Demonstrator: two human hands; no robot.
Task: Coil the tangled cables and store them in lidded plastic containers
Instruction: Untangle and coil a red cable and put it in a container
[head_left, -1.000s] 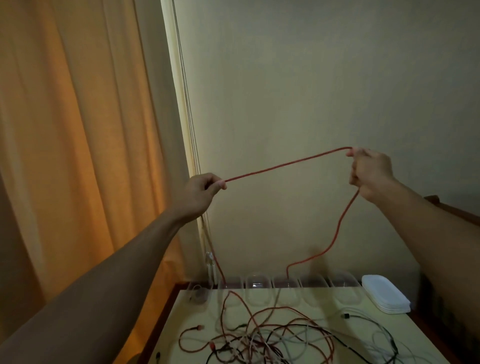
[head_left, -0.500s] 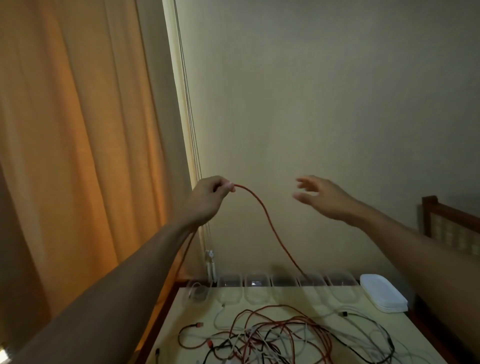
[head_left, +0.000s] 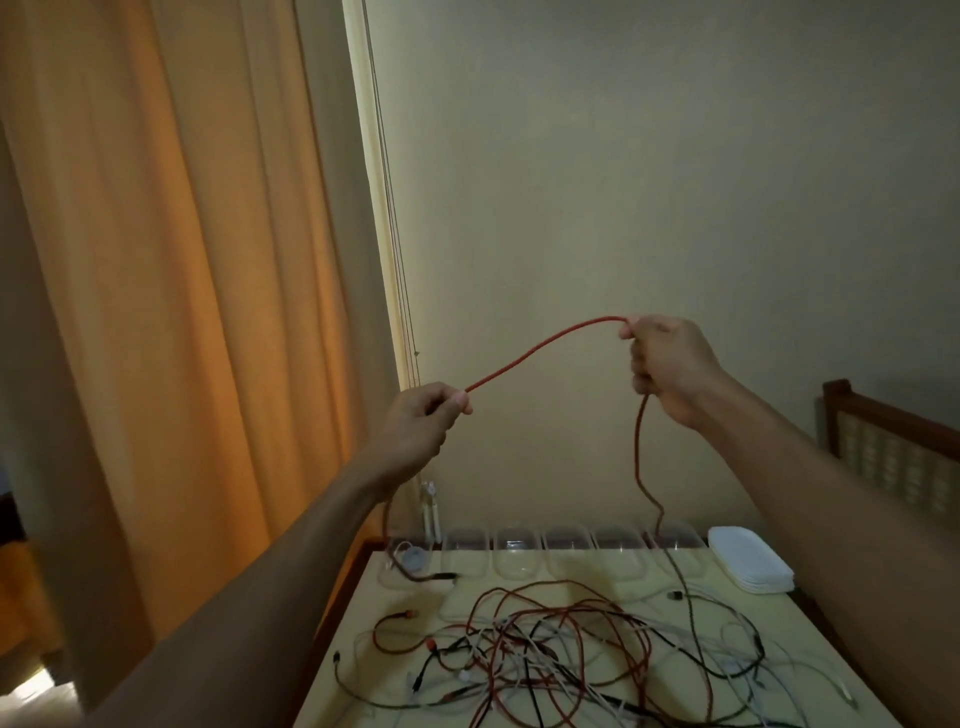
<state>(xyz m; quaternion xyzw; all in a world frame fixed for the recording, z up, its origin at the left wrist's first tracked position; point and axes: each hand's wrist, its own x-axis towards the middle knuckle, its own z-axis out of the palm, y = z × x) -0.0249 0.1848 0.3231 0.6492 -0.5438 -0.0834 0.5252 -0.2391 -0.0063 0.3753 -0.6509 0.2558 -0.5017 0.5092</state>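
Both hands hold the red cable up before the wall. The left hand pinches it low; the right hand grips it higher, fingers curled. From there it drops to the tangle on the table.

Single wide-angle head cam, facing the wall straight on, tilted slightly down. Surface sits low in frame, far edge visible, near edge cut off.
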